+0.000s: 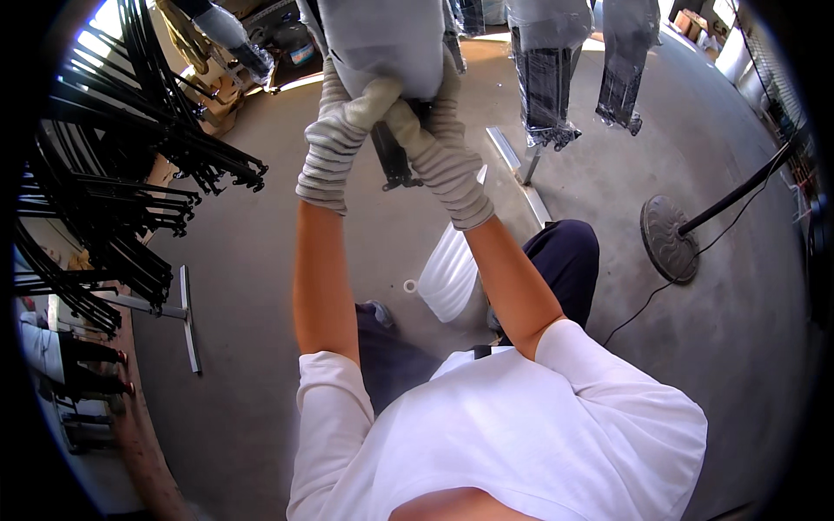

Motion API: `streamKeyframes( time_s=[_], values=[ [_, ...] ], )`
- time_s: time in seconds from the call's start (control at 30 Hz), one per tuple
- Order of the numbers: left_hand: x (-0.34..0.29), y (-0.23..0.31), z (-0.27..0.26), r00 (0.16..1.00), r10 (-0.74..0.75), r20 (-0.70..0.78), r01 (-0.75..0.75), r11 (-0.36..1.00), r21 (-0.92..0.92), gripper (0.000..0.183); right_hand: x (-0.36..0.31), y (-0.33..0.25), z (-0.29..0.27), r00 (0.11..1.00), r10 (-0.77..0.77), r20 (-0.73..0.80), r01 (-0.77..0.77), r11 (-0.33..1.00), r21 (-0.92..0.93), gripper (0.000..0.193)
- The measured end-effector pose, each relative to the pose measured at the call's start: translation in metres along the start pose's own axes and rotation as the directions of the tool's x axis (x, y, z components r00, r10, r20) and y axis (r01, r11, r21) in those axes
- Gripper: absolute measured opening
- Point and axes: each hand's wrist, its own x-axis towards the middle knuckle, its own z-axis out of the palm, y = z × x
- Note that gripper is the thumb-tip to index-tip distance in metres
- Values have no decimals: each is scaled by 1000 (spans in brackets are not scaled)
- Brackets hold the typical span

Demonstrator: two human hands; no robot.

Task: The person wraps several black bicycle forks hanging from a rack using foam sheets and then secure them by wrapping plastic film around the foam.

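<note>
A white foam wrap (382, 43) hangs at the top middle, around a bundle of black metal parts. The lower end of one black metal part (393, 158) sticks out below it. My left hand (352, 106), in a striped grey glove, grips the wrap's lower left side with the thumb across the front. On the lower right side, my right hand (427, 130), gloved alike, is closed round the wrap, its thumb close to the left one. Most fingers of both hands are hidden behind the bundle.
Black metal frames (113, 182) hang at the left. Film-wrapped bundles (545, 78) hang at the back right. White foam sheets (450, 273) lie by my legs. A round stand base (669, 239) with a pole and cord (647, 304) stands right. Another person (69, 356) is far left.
</note>
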Motion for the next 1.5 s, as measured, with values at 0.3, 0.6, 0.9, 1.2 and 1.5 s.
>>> streamKeyframes(
  time_s=[0.3, 0.6, 0.9, 1.2, 1.5],
  values=[
    [-33, -3, 21, 927, 374, 21, -262, 605, 752, 40, -10, 2, -9, 989, -46, 137, 53, 998, -46, 69],
    [-55, -9, 36, 860, 465, 211, -293, 112, 950, 44, -9, 7, -20, 991, -4, 135, 19, 994, -106, 70],
    [-58, -31, 36, 842, 499, 203, -374, 270, 887, 47, -2, 7, -4, 999, -21, 39, 26, 993, -116, 71],
    [-22, -11, 64, 886, 243, -394, -45, 893, 449, 39, 0, 11, -4, 994, -102, 40, 108, 973, -205, 73],
    [-26, 3, 39, 993, 87, -81, -71, 981, 182, 40, -13, 10, -61, 950, 179, 256, -258, 912, 318, 42]
  ],
)
